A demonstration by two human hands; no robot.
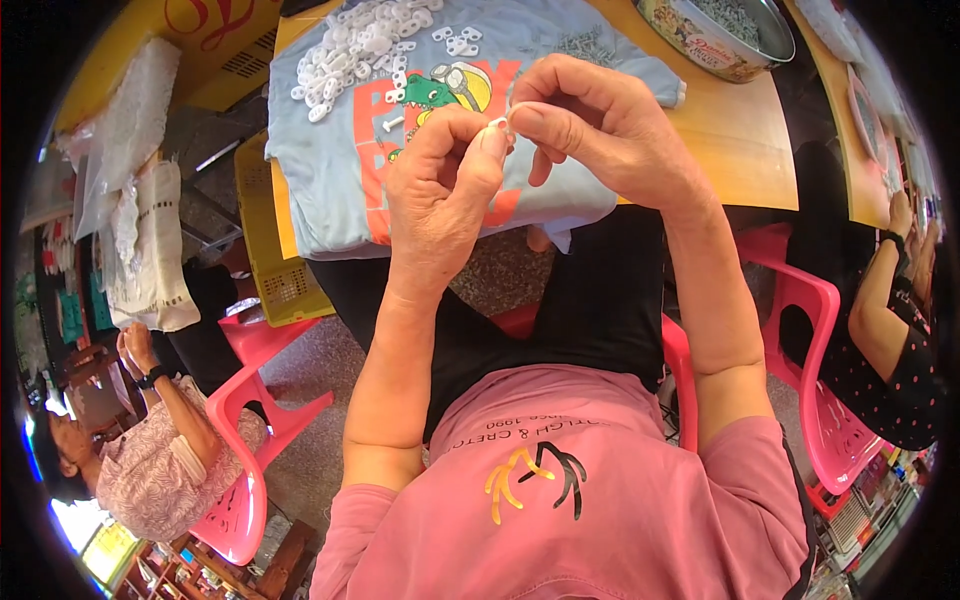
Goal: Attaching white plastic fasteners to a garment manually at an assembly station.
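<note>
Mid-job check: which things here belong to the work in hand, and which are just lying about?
Seem part of the work:
white plastic piece in left hand
pile of white pieces
small grey pieces on blue cloth
patterned tin

Probably lying about:
yellow crate
plastic bag

Bright light falls across the bare tabletop (745,150), the left hand (440,195) and the right hand (622,132), while the floor (500,262) under the table lies in dim shade and a patch of glare (82,525) at lower left burns out to white. The wide lens bends the pink chairs (826,305) toward the rim, fading to black corners. The middle looks fairly sharp, though the small white piece (499,123) seems too pale and tiny to outline clearly.
</note>
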